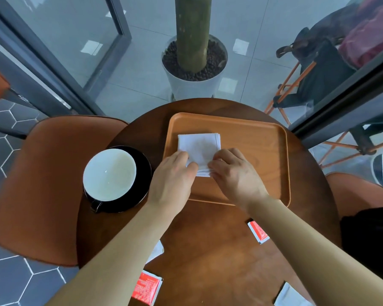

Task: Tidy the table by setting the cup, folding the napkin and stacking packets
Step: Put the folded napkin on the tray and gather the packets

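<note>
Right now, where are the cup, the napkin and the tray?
cup (110,173), head view, its pale inside.
napkin (197,143), head view, flat white top.
tray (263,151), head view, bare right part.

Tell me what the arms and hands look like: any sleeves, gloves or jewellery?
The left forearm and right forearm are uncovered, with no sleeves in view. The left hand and right hand wear no gloves; no watch, bracelet or ring shows.

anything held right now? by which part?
Yes, the napkin, which lies on the tray. The left hand grips its near-left corner, and the right hand pinches its near edge just beside it.
</note>
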`<act>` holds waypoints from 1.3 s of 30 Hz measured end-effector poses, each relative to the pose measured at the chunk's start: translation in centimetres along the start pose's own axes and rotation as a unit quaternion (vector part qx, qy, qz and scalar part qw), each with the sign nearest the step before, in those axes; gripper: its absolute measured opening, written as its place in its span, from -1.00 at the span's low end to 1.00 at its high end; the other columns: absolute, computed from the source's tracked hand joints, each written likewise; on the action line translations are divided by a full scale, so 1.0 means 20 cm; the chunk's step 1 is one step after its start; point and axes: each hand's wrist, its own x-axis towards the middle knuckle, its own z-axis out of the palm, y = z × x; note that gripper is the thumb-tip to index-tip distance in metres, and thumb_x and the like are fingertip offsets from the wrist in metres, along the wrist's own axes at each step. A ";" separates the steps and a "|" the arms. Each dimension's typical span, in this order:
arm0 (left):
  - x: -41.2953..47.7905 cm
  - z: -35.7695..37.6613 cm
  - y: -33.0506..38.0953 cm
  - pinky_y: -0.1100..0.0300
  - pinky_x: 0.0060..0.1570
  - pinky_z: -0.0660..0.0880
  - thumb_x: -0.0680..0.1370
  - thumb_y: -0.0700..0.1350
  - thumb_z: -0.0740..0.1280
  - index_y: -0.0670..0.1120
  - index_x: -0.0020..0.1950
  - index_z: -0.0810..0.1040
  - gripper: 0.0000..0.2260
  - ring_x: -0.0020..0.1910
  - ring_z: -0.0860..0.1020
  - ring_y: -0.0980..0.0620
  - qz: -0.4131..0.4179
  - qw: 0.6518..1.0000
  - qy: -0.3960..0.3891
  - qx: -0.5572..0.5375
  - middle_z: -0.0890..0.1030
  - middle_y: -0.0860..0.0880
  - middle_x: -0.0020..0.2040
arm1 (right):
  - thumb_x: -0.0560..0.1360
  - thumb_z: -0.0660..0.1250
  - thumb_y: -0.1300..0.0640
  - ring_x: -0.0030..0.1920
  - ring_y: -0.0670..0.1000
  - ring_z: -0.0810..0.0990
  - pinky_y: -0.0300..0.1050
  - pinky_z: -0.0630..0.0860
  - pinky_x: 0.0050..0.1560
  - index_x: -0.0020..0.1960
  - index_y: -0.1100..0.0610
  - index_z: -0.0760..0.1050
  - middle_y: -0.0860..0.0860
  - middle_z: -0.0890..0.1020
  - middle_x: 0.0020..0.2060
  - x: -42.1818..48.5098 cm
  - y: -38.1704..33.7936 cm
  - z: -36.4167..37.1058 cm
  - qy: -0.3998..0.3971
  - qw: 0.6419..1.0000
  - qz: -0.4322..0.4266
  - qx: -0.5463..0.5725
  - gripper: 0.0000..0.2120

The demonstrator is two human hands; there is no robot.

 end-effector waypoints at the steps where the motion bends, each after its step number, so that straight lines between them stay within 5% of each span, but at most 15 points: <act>1: 0.02 -0.01 -0.01 0.06 -0.22 0.55 0.42 -0.34 0.46 -0.17 -0.12 0.65 -0.89 -0.19 0.58 -0.14 -0.006 1.000 -0.006 -0.001 0.59 -0.13 -0.11 | 0.57 0.32 0.25 -0.01 0.18 0.48 0.16 0.55 -0.15 -0.08 0.24 0.62 0.10 0.60 -0.02 0.02 0.00 0.00 -0.001 1.000 0.002 0.000 -0.88; 14: 0.19 -0.04 -0.06 0.08 0.04 0.57 0.59 -0.23 0.34 -0.16 0.23 0.60 -0.78 0.10 0.59 -0.11 -0.057 0.997 -0.045 0.004 0.58 -0.15 0.21 | 0.56 0.35 0.27 -0.04 0.18 0.48 0.14 0.54 -0.13 -0.07 0.25 0.65 0.11 0.61 -0.04 0.20 0.00 -0.02 0.005 1.000 0.021 0.006 -0.89; 28: 0.19 -0.02 -0.05 0.09 0.09 0.56 0.60 -0.23 0.32 -0.19 0.26 0.56 -0.76 0.17 0.57 -0.13 -0.067 0.996 -0.053 -0.009 0.55 -0.18 0.25 | 0.53 0.38 0.29 -0.08 0.17 0.49 0.13 0.56 -0.18 -0.14 0.24 0.65 0.10 0.62 -0.10 0.21 0.01 0.01 0.026 0.999 0.031 0.010 -0.90; 33: 0.19 -0.03 -0.04 0.02 0.01 0.59 0.52 -0.30 0.42 -0.24 0.14 0.62 -0.80 0.06 0.61 -0.20 -0.067 0.997 -0.048 0.000 0.61 -0.23 0.12 | 0.56 0.35 0.26 -0.05 0.17 0.48 0.11 0.55 -0.12 -0.10 0.24 0.66 0.10 0.62 -0.07 0.21 0.01 0.02 0.020 0.999 0.028 0.007 -0.87; 39: 0.17 -0.05 -0.05 -0.04 0.12 0.53 0.50 -0.25 0.43 -0.22 0.14 0.60 -0.77 0.16 0.57 -0.22 -0.045 0.999 -0.024 0.002 0.58 -0.24 0.15 | 0.57 0.35 0.21 0.02 0.15 0.46 0.13 0.57 -0.16 -0.01 0.19 0.67 0.08 0.62 0.00 0.22 0.00 -0.02 0.011 1.000 0.020 -0.003 -0.87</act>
